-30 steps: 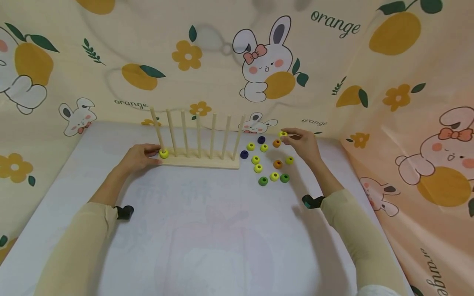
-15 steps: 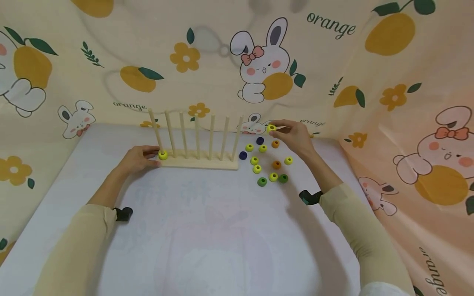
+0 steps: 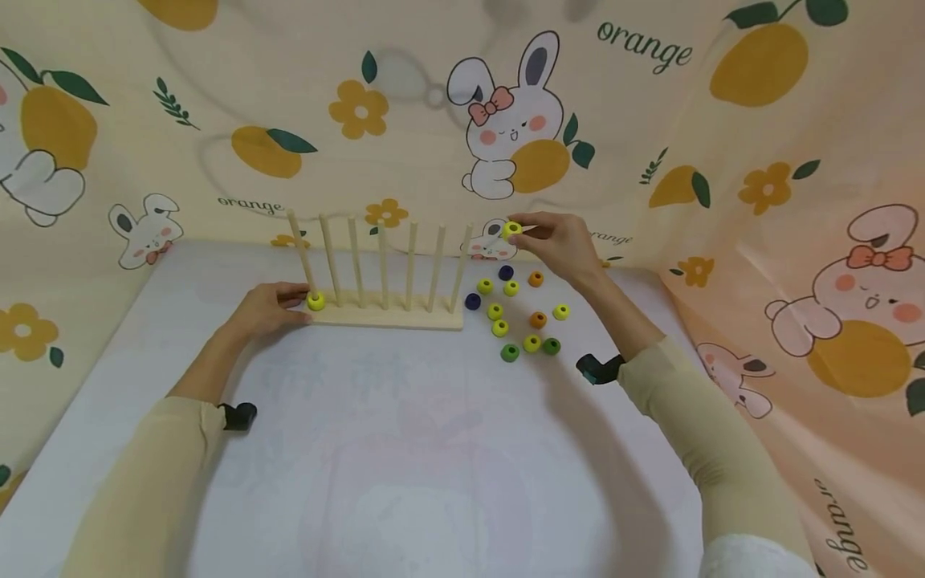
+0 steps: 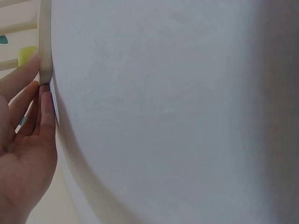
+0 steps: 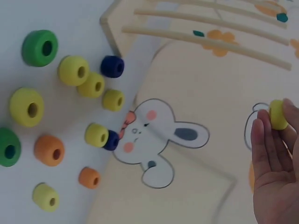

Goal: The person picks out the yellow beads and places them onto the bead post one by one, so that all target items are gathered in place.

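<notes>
And the right hand pinches a yellow bead, left hand gripping the rack: looks mid-carry, next needing aim above the pegs

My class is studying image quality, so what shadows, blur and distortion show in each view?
Head: the right sleeve and arm cast a long, soft shadow on the table; left wrist: a dark, blurred band along the right edge, cause unclear; right wrist: pegs look bowed, probably lens distortion.
</notes>
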A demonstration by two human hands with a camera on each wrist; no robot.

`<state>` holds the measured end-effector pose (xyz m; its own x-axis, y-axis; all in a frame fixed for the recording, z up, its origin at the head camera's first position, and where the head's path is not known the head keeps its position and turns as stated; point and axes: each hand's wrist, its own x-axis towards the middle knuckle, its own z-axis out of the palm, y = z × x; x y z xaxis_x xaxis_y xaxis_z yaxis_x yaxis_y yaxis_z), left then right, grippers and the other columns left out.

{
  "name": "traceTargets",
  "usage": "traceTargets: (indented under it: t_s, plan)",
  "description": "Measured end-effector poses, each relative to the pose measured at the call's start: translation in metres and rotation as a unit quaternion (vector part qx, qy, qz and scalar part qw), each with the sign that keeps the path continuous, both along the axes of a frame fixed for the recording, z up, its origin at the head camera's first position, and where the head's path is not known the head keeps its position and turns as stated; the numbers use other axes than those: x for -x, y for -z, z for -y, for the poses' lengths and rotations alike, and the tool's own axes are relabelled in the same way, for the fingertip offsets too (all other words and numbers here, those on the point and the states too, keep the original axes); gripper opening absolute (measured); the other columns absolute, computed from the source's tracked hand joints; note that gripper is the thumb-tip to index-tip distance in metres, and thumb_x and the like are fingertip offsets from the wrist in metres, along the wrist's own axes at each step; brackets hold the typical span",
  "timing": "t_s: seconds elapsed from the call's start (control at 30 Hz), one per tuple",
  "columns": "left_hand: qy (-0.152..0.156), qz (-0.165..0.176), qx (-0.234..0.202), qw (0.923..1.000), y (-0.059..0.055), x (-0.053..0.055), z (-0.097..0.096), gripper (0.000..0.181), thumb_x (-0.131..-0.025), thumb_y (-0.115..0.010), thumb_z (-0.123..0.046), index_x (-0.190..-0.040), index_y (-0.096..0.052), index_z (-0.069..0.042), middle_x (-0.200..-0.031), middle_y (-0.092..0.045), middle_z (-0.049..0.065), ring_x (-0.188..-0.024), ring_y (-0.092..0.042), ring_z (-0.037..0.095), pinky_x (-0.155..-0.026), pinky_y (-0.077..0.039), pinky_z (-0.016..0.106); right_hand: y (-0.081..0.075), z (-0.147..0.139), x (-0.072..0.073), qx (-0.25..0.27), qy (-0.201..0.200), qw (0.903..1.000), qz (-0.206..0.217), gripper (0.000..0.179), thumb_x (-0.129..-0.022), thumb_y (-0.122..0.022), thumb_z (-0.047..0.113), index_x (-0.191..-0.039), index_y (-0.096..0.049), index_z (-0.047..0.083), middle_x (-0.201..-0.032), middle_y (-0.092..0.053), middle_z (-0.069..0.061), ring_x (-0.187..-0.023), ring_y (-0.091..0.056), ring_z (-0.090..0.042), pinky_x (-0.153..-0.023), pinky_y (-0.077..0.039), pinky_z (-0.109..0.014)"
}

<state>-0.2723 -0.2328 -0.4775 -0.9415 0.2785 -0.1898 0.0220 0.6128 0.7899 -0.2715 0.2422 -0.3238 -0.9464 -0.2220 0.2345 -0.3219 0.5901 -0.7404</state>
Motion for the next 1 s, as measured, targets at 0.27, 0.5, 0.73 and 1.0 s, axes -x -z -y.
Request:
traceTargets:
  t_s: [0.27,0.5,0.73,1.0]
  plan:
    - [0.000,0.004,-0.013,0.9999,-0.003,-0.001,-0.002,0.068,-0.088,-0.075,-0.008,-0.146,-0.042,0.006,-0.148,-0.044,0.025,-0.133,-0.048,0.038,-0.110,-0.040,0.045,-0.014,0.015,0.003,0.011,-0.023,0.9997,-0.003,0.038,-0.089,-0.076,0.020,-0.125,-0.070,0.008,-0.114,-0.072,-0.007,-0.095,-0.070,-0.018,-0.084,-0.057,-0.024]
    - [0.002,0.004,-0.009,0.9999,-0.004,0.000,-0.004,0.069,-0.088,-0.076,-0.010,-0.146,-0.042,0.006,-0.147,-0.045,0.025,-0.133,-0.048,0.037,-0.111,-0.040,0.045,-0.024,0.028,0.006,0.002,-0.046,0.9987,-0.020,0.036,-0.090,-0.075,0.021,-0.124,-0.071,0.010,-0.111,-0.073,-0.006,-0.095,-0.071,-0.017,-0.081,-0.058,-0.023]
    - [0.004,-0.002,0.007,1.0000,-0.003,0.002,-0.004,0.070,-0.088,-0.077,-0.013,-0.146,-0.043,0.006,-0.147,-0.046,0.025,-0.132,-0.048,0.038,-0.111,-0.040,0.047,-0.034,0.047,0.008,-0.004,-0.066,0.9970,-0.040,0.034,-0.089,-0.075,0.020,-0.122,-0.072,0.010,-0.106,-0.073,-0.004,-0.086,-0.069,-0.015,-0.075,-0.057,-0.025]
    - [0.004,-0.004,0.023,0.9997,-0.007,0.000,-0.004,0.070,-0.085,-0.079,-0.013,-0.144,-0.045,0.007,-0.144,-0.048,0.027,-0.130,-0.050,0.040,-0.108,-0.042,0.047,-0.037,0.069,0.015,-0.005,-0.094,0.9946,-0.043,0.032,-0.090,-0.075,0.022,-0.121,-0.073,0.012,-0.107,-0.073,-0.003,-0.088,-0.068,-0.012,-0.081,-0.057,-0.024]
